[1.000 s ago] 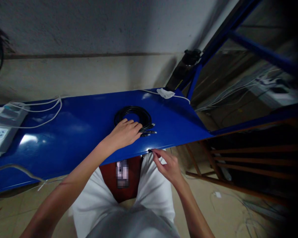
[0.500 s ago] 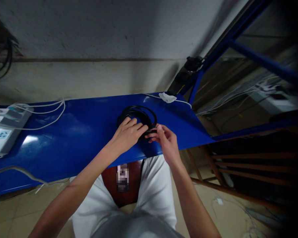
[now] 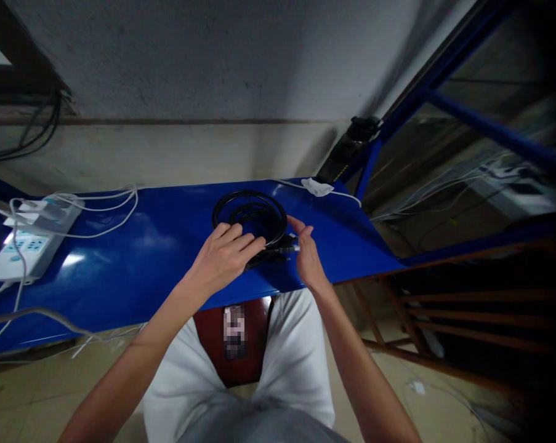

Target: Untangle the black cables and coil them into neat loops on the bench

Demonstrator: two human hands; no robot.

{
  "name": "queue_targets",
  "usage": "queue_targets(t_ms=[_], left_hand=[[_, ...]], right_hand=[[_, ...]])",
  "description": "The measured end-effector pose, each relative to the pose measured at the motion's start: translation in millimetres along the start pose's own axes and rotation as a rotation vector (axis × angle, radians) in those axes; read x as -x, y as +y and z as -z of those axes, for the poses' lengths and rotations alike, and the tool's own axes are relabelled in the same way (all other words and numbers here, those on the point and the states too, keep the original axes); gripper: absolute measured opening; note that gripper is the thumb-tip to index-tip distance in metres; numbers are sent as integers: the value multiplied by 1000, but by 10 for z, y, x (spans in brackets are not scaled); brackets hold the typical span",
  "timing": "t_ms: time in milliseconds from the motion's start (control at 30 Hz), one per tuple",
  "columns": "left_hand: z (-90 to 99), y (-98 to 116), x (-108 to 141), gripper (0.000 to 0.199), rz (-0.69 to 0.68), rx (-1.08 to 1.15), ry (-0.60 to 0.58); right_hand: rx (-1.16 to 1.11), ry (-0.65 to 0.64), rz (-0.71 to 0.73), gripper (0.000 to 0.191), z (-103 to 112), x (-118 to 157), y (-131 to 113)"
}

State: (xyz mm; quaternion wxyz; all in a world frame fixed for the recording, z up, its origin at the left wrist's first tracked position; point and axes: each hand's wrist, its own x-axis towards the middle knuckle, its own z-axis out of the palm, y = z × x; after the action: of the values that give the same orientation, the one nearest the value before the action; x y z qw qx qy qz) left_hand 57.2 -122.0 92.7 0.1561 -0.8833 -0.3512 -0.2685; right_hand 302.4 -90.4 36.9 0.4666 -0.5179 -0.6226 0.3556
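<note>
A coiled black cable [image 3: 278, 209] lies on the blue table [image 3: 167, 246], near its right end. My left hand [image 3: 229, 251] is closed on the near side of the coil, fingers bent over the cable. Out from those fingers toward the right runs a cable end with a black plug [image 3: 284, 250] and a light-coloured tip. My right hand [image 3: 309, 255] is beside that tip, its fingers apart and raised, with nothing visibly gripped. Whether it touches the tip cannot be made out.
A white power strip [image 3: 42, 243] with white cords stands at the table's left. At the back right are a black bottle [image 3: 346, 151] and a crumpled white tissue [image 3: 317, 187] by a white cord. A blue metal frame [image 3: 481, 123] rises on the right.
My right hand has let go of the cable end and opened, moving slightly right. The coil looks rounder and more exposed, and the plug now shows. The camera view has shifted slightly.
</note>
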Motion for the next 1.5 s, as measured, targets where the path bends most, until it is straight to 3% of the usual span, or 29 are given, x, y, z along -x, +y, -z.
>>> queue_targets(t_ms=[100,200,400,533,667,833,1000,1167,1333,1433,1500], left_hand=[[-1,-17,33,15,3,7,24],[-25,-40,42,17,6,-4,15],[-111,-62,-1,21,33,0,-12],[-105,-39,-70,20,22,6,-13],[-33,-28,-138,20,21,21,-14],[22,-58,-207,22,22,23,-19],[39,-100,-255,22,14,5,-55],[105,-159,-166,20,42,-12,-95],[201,-165,131,20,133,-61,-170],[217,-123,396,31,196,-105,-245],[211,-97,604,28,219,-122,-311]], right_hand=[[-40,-111,-47,83,-63,-280,51],[46,-161,30,67,-72,-467,56],[193,-49,22,51,60,-511,76],[267,11,76,48,188,-436,-36],[18,-73,-82,50,254,-319,-267],[-300,-125,-236,63,190,-230,-422],[-414,-111,-286,59,8,-205,-423],[-509,-84,-339,57,-318,-204,-415],[-597,-142,-315,58,-720,-187,-423],[-659,-196,-338,57,-946,-103,-443],[-697,-243,-366,57,-1079,-17,-454]])
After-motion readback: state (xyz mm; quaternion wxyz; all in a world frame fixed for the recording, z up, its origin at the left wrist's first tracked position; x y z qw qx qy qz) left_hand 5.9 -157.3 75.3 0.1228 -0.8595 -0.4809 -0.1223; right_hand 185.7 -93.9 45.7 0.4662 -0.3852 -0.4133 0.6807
